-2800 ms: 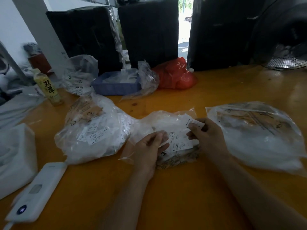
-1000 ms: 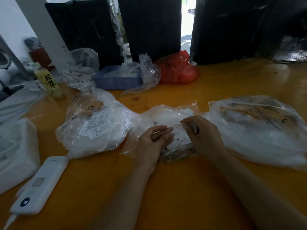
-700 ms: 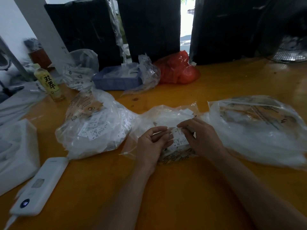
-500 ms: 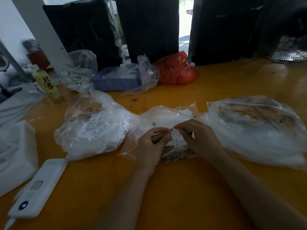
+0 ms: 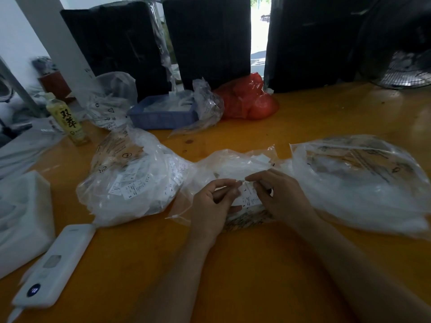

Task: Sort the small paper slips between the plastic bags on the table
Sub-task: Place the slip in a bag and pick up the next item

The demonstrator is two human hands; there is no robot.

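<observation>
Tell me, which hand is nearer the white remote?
Left. The left hand is nearer the white remote; the right hand sits farther right. Both pinch one paper slip.

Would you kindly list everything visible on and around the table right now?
Clear bags of slips: three, across table middle.
Paper slip: one, white, pinched by both hands.
Table: one, orange.
Bottle: one, yellow, far left.
Tray: one, blue, far centre.
Red bag: one, beside the tray.
White device: one, near left.
Fan: one, dark, far right.
Left hand: pinches slip.
Right hand: pinches slip.
</observation>
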